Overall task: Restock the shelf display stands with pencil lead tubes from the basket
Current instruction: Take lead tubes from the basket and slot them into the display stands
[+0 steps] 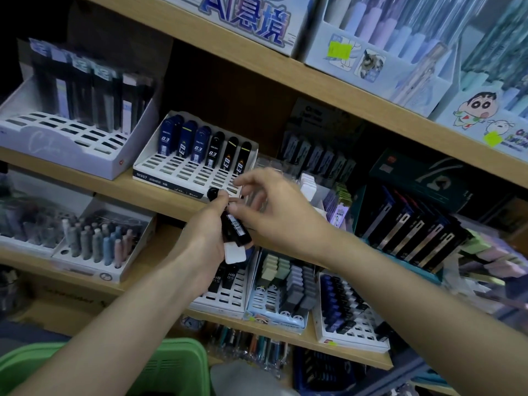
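The fingers (218,205) of the left hand (204,235) are curled tight round a small bundle of pencil lead tubes (235,228), held upright at the middle of the view. The tubes are flat, black and glossy. One shows a white barcode strip, a rounded black cap (213,193) pokes out at 12 o'clock above the grip, and a white end piece (235,252) hangs out at 6 o'clock. The right hand (274,204) sits just beside the bundle at 3 o'clock, its fingers (245,181) spread apart and bent with nothing plainly between them; blur hides whether the thumb touches the tubes. At 11 o'clock from the hands stands a white display stand (183,174) with a dark front strip, set at the front edge of a wooden shelf (160,197). Its back row carries six tubes (200,145), blue ones at 9 o'clock and black ones at 3 o'clock, and the rows of slots in front of them lie open. The shelf board above leaves a tall gap over the stand. A larger white stand (85,150) crowds it at 9 o'clock, and clear packets (271,164) at 3 o'clock. The green basket (177,364) sits at 7 o'clock, under the left forearm.
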Motion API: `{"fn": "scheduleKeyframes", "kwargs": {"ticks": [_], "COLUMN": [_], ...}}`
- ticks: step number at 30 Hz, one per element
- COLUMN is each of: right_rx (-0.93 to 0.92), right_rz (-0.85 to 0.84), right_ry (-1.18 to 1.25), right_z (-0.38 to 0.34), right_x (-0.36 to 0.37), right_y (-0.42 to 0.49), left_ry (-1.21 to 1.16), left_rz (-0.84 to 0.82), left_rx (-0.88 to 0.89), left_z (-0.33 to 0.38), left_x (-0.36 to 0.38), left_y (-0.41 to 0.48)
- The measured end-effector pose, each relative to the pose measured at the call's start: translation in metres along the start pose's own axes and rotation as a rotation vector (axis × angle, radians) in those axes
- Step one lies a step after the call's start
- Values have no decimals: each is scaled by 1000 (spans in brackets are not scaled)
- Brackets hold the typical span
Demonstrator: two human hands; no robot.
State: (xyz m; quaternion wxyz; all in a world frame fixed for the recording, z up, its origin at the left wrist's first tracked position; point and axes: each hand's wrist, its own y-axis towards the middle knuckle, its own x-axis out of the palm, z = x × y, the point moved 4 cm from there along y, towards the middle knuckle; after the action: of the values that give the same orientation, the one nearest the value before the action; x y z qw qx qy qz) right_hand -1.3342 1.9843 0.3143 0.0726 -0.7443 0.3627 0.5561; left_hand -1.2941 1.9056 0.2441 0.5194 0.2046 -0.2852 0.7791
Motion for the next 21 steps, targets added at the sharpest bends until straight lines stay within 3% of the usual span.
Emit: {"fn": "scheduleKeyframes", "kwargs": {"ticks": [3, 7, 11, 15, 18, 21], "right_rx": [32, -1, 81, 184, 142, 73], "right_rz": [-201, -263, -188, -28, 206, 281], "right_ry": [19, 72, 273, 464, 245, 51], "right_z": [-1, -7, -8, -3, 3, 1], "right_x": [7, 7, 5, -5, -16, -19], "right_y": [1, 3, 2, 16, 39, 62], "left_ry": [114, 296, 239, 140, 116, 110], "left_rz": [-18, -75, -122, -21, 49, 69], "left_rx": [13, 45, 48, 51, 42, 67], "left_z": [2, 1, 9, 20, 25, 30], "left_x": [-4, -7, -14, -32, -43, -48], "left_y": [-4, -5, -4, -4, -2, -2]}}
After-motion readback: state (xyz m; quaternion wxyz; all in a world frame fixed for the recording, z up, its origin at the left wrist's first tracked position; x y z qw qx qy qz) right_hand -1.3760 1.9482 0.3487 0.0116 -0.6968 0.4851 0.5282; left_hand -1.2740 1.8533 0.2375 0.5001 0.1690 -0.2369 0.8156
